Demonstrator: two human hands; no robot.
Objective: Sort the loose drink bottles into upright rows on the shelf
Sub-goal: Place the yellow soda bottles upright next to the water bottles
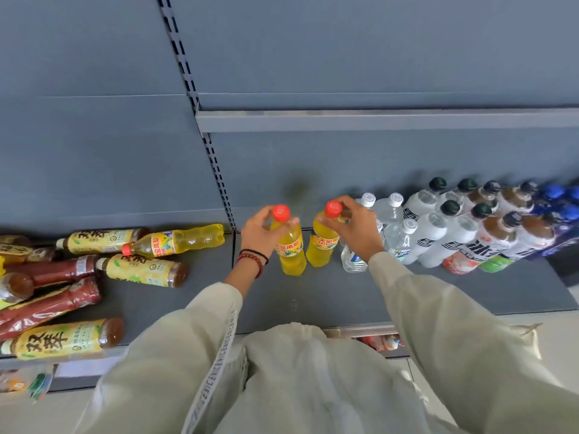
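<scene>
While my left hand [261,228] and right hand [352,225] each grip one upright yellow bottle [291,245] and its twin [322,242] by the neck on the shelf [329,296] beside the water bottles [398,227], next: tuck both against that row, then fetch the lying yellow bottle [175,241].

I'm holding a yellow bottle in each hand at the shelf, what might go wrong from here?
The left hand and right hand each grip a yellow bottle up by its red cap, so the left yellow bottle or right yellow bottle might tip when released. The right one stands close to the clear water bottles; a nudge could topple them.
</scene>
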